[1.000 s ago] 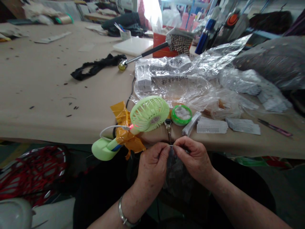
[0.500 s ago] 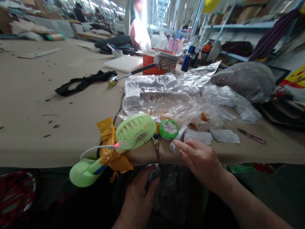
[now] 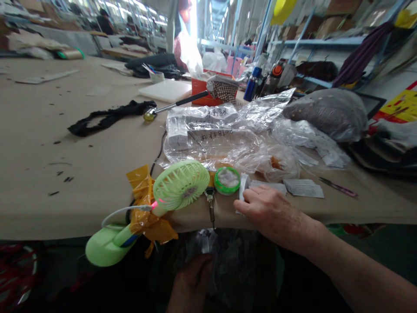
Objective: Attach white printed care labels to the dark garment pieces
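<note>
My right hand rests at the table's front edge, its fingers bent together over the near end of a stack of white slips; a folded white slip stands by its fingertips. What its fingers hold, if anything, is hidden. Below the edge, in shadow, my left hand has its fingers closed near a small pale, shiny piece. A soldering iron lies with its tip over the edge, beside a green round tin with white fluff.
A green fan is taped at the edge, left of the iron. Clear plastic bags lie behind the tin. To the right are another slip stack and pink-handled snips. A dark mass of scraps hangs below the edge.
My left hand has dropped lower, and its fingers have come together. My right hand's fingers have curled down by the slips. The whole view has shifted slightly.
</note>
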`<state>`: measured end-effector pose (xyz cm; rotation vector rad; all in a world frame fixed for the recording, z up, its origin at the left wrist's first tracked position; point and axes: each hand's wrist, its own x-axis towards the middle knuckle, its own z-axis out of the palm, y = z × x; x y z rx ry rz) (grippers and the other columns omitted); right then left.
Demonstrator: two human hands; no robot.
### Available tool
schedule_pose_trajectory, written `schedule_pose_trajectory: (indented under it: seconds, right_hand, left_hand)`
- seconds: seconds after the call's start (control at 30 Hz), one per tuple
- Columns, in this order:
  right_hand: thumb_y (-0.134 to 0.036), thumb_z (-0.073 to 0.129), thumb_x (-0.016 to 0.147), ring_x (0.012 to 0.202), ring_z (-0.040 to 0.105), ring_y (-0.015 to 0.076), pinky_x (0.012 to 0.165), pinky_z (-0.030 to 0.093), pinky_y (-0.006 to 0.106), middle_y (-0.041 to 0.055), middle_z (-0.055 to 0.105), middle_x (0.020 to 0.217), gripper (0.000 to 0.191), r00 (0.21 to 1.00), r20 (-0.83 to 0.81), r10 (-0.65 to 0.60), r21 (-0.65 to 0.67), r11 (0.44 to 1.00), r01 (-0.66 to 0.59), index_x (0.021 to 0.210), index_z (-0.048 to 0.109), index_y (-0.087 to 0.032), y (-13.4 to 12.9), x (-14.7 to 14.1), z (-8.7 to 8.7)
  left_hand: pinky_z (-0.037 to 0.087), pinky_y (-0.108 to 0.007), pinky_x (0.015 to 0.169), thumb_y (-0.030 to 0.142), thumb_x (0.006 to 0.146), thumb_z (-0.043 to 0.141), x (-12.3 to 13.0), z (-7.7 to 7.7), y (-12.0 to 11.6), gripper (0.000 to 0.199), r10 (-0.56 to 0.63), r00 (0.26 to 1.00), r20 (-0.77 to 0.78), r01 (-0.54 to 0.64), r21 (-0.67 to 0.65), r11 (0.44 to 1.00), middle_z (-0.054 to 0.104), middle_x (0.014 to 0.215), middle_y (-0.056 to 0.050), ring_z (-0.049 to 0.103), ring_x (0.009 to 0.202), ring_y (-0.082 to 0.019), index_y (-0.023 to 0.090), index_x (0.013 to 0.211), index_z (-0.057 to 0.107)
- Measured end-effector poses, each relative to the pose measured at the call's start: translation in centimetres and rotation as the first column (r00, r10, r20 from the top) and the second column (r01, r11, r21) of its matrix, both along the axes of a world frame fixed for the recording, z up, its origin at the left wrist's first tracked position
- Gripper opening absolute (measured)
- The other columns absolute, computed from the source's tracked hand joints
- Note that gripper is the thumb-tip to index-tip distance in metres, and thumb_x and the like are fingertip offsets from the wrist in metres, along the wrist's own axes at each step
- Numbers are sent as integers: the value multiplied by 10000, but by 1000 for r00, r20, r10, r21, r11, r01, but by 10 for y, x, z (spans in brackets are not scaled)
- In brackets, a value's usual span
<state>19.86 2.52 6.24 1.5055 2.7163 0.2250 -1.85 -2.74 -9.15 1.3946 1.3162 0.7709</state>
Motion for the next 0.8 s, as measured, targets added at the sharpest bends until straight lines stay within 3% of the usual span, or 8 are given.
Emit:
schedule_pose_trajectory:
  seconds: [0.17, 0.3, 0.47, 0.57, 0.7, 0.8]
  right_hand:
    - [-95, 534, 819, 759, 496, 209, 688, 343, 340, 32, 567, 853, 136, 988, 83, 129, -27, 991, -128, 844, 546, -228, 3, 4, 10]
    - [-142, 539, 845, 759, 501, 211, 694, 368, 345, 29, 568, 867, 119, 983, 106, 149, -12, 989, -148, 927, 563, -226, 5, 4, 5]
    - [-116, 531, 852, 759, 517, 204, 716, 397, 346, 30, 580, 868, 365, 990, 29, 136, 40, 990, -137, 1201, 503, -218, 0, 12, -11]
    - [-90, 474, 878, 763, 532, 192, 723, 417, 333, 41, 599, 863, 379, 983, -93, 155, 111, 983, -145, 1244, 501, -188, -3, 18, -16]
    - [-79, 396, 902, 804, 542, 199, 754, 445, 339, 76, 620, 868, 330, 949, -297, 104, 285, 958, -16, 1165, 587, -133, 2, 18, -14]
    - [-69, 407, 890, 884, 529, 222, 797, 455, 360, 95, 615, 926, 344, 941, -338, 19, 330, 939, 100, 1141, 629, -146, 16, 12, -15]
  left_hand:
    - [547, -247, 746, 353, 807, 606, -4, -22, 2, 182, -89, 996, -20, 90, 68, 994, 762, 857, -36, 705, 803, -206, 253, 884, 737]
    - [545, -211, 741, 320, 842, 544, -3, -33, 0, 225, -143, 987, -67, 151, 137, 979, 763, 878, -45, 713, 799, -178, 228, 911, 737]
    - [544, -199, 706, 278, 835, 514, 0, -41, -7, 234, -133, 984, -114, 149, 147, 978, 762, 822, -43, 714, 746, -170, 223, 880, 737]
    - [543, -200, 693, 255, 828, 511, -1, -42, -6, 239, -173, 976, -134, 188, 112, 976, 757, 783, -40, 709, 710, -167, 212, 897, 735]
    - [541, -203, 694, 256, 841, 499, -2, -39, -3, 260, -224, 963, -151, 233, 45, 971, 762, 835, -59, 714, 752, -178, 194, 923, 738]
    - [539, -211, 728, 268, 839, 508, -1, -37, -2, 258, -217, 966, -141, 223, 31, 974, 762, 896, -64, 713, 810, -187, 196, 920, 741]
